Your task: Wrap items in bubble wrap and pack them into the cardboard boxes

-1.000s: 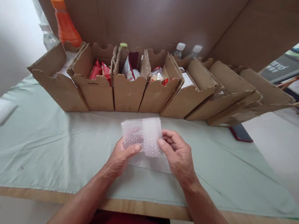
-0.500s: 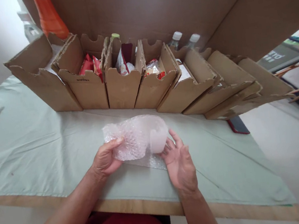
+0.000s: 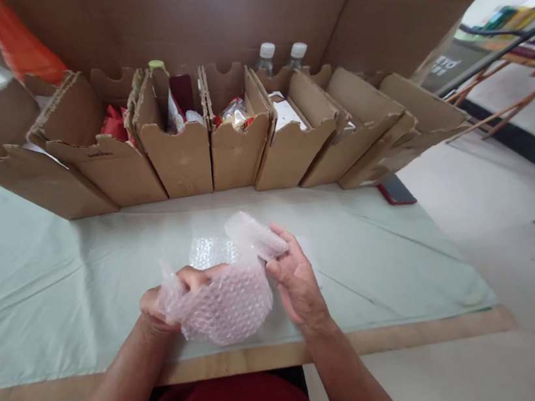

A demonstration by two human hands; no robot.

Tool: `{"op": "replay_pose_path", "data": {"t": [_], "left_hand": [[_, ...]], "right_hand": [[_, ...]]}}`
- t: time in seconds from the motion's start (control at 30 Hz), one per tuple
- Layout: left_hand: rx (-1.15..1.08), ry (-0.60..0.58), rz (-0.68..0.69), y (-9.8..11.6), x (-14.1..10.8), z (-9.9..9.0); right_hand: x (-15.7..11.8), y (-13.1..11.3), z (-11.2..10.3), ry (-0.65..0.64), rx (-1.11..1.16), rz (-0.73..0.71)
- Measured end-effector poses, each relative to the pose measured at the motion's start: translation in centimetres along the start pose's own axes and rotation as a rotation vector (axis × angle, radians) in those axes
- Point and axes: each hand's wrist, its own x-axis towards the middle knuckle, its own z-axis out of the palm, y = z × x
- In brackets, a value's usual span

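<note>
Clear bubble wrap (image 3: 232, 304) is bunched up between my hands, above the front of the cloth-covered table. My left hand (image 3: 181, 291) is closed on its left end, with some fingers hidden behind the film. On the other side, my right hand (image 3: 294, 276) pinches a folded end of the wrap between thumb and fingers. A flat piece of bubble wrap (image 3: 212, 250) shows on the cloth behind; I cannot tell whether it joins the held part. Whether anything is inside the wrap cannot be made out.
Several cardboard bins (image 3: 176, 163) stand in a row across the back, some holding red packets (image 3: 114, 123) and wrapped goods. Behind them are clear bottles (image 3: 296, 55) and an orange container (image 3: 20, 45). A dark phone-like object (image 3: 397, 190) lies near the right edge of the green cloth (image 3: 357, 281).
The wrap has moved nearer my body and turned, its bubbled sheet now hanging in front. My right hand has gone from spread fingers to gripping its end. The view has shifted right.
</note>
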Motion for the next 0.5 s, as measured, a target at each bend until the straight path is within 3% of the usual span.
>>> {"op": "replay_pose_path", "data": {"t": [0.1,0.23,0.33,0.43,0.5], "left_hand": [[0.062,-0.083,-0.053,-0.1,0.4,0.5],[0.024,-0.038,0.039,0.2,0.1,0.5],[-0.045,0.001,0.049,0.3,-0.6,-0.3],[-0.048,0.017,0.000,-0.2,-1.1,-1.1],[-0.032,0.100,0.013,-0.9,-1.6,-1.2]], "right_hand": [[0.1,-0.5,-0.8,0.148,0.089,0.028],[0.3,-1.1,-2.6,0.271,0.238,0.076],[-0.1,-1.7,-3.9,0.205,0.233,0.123],[-1.1,-2.1,-4.7,0.057,0.173,0.095],[-2.0,-2.1,-4.8,-0.062,0.108,0.052]]}}
